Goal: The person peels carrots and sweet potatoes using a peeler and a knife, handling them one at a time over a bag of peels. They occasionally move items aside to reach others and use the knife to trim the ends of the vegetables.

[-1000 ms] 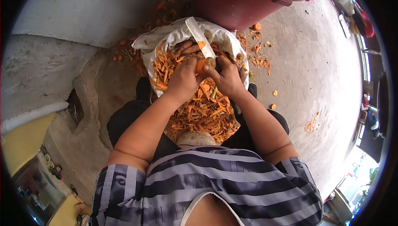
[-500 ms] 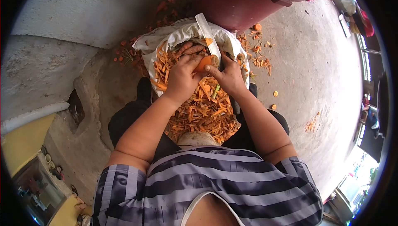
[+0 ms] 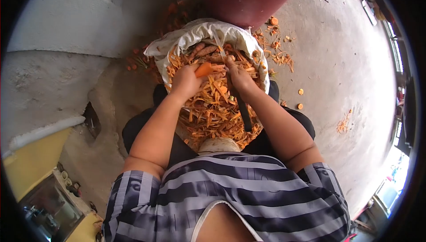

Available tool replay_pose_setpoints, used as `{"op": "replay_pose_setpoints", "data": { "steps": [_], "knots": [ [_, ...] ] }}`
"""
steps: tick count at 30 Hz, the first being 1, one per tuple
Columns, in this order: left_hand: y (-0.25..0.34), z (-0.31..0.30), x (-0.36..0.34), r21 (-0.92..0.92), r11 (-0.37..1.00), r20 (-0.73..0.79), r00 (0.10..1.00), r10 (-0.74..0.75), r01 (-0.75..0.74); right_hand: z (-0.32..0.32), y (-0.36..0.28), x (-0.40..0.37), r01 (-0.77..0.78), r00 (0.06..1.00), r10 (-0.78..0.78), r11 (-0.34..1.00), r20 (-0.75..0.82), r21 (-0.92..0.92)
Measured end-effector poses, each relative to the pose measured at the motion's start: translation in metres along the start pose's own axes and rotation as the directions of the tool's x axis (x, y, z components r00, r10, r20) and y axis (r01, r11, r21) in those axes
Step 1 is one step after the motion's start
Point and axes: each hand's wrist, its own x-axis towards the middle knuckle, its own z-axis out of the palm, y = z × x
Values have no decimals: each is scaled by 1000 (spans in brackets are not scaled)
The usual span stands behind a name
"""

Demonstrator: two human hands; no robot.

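Observation:
My left hand (image 3: 185, 83) is closed around an orange peeled carrot (image 3: 204, 70), its tip pointing toward my other hand. In my right hand (image 3: 240, 80) is a knife (image 3: 218, 42), its blade turned nearly edge-on and pointing away from me. A long dark handle runs back under my right wrist. Both hands are over a white sack (image 3: 155, 47) with its mouth rolled open. Orange peelings (image 3: 217, 118) fill the near part of it, and unpeeled carrots (image 3: 206, 50) lie at the far side.
A large dark red tub (image 3: 244, 2) stands just beyond the sack. Carrot scraps (image 3: 282, 58) and cut ends (image 3: 300, 92) are scattered over the concrete floor (image 3: 337, 64). A rough wall (image 3: 53, 33) rises on the left.
My hands have moved apart, and the knife blade has come off the carrot and turned from flat to edge-on. The carrot has shifted left with my left hand.

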Motion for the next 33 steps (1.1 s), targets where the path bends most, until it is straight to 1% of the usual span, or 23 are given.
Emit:
{"op": "replay_pose_setpoints", "data": {
  "steps": [1, 2, 3, 6, 8, 10, 11, 12, 14, 15, 16, 17, 18, 19, 20, 21, 23, 24, 26, 29, 30, 32, 33],
  "knots": [
    [-3, -6, 1, -52, 997, 85, 995, -50, 55, 0, -9, -17, 32, 999, -31, 996, -19, 82],
    [-7, -12, 3, -96, 989, 168, 981, -95, 112, -5, -10, -18, 20, 1000, -18, 998, -22, 65],
    [-1, -21, 3, -229, 973, 98, 995, 7, 16, -13, -10, -17, 7, 1000, -6, 999, -23, 49],
    [29, -62, 20, -375, 905, -105, 979, 173, -200, -26, -8, -17, -17, 1000, 17, 999, -21, 31],
    [69, -109, 41, -328, 895, -263, 939, 220, -301, -26, -9, -22, 56, 992, -55, 998, -115, 2],
    [109, -148, 62, -409, 776, -527, 818, 228, -480, -30, -9, -22, 33, 993, -34, 999, -115, -10],
    [127, -166, 71, -265, 791, -632, 719, 290, -552, -35, -10, -26, 10, 998, -8, 999, -65, 30],
    [139, -176, 77, -112, 790, -713, 602, 359, -603, -39, -9, -24, 37, 995, -41, 998, -90, -51],
    [148, -168, 77, -125, 767, -657, 631, 411, -630, -44, -7, -15, 78, 985, -108, 974, -137, -213],
    [152, -162, 79, -135, 755, -628, 645, 436, -641, -48, -18, -25, 12, 984, -79, 923, -158, -384],
    [138, -142, 83, -134, 773, -559, 691, 457, -620, -50, -15, -23, 53, 974, -157, 861, -165, -505],
    [125, -119, 82, -107, 819, -409, 775, 481, -564, -54, -9, -20, 86, 959, -233, 781, -162, -619],
    [106, -92, 85, -173, 890, -174, 902, 395, -423, -56, -2, -15, 108, 941, -306, 682, -148, -724],
    [90, -66, 83, -80, 954, 33, 956, 293, -290, -54, 5, -6, 29, 924, -315, 625, -218, -780],
    [65, -35, 82, 21, 985, 232, 959, 159, -169, -55, 11, 2, -11, 935, -274, 612, -225, -791],
    [35, -1, 84, 86, 988, 388, 918, 87, -130, -55, 15, 10, -50, 945, -232, 596, -231, -801],
    [-13, 52, 73, 338, 917, 462, 886, 35, -212, -54, 25, 31, -110, 947, -189, 573, -261, -813],
    [-22, 71, 67, 342, 939, 542, 808, -232, 40, -54, 32, 45, -109, 944, -196, 577, -267, -810],
    [-43, 101, 47, 362, 913, 311, 899, -309, 189, -55, 42, 73, -108, 937, -210, 584, -279, -804],
    [-55, 107, 37, 373, 902, 307, 889, -339, 215, -50, 51, 103, -17, 925, -290, 613, -244, -790],
    [-63, 111, 37, 364, 905, 316, 885, -343, 221, -44, 54, 108, 66, 863, -461, 511, -209, -857],
    [-77, 118, 40, 329, 913, 270, 902, -338, 243, -28, 62, 116, 181, 661, -747, 257, -76, -949],
    [-84, 121, 41, 312, 916, 249, 909, -335, 252, -19, 64, 122, 251, 696, -718, 211, 24, -945]
  ]
}}
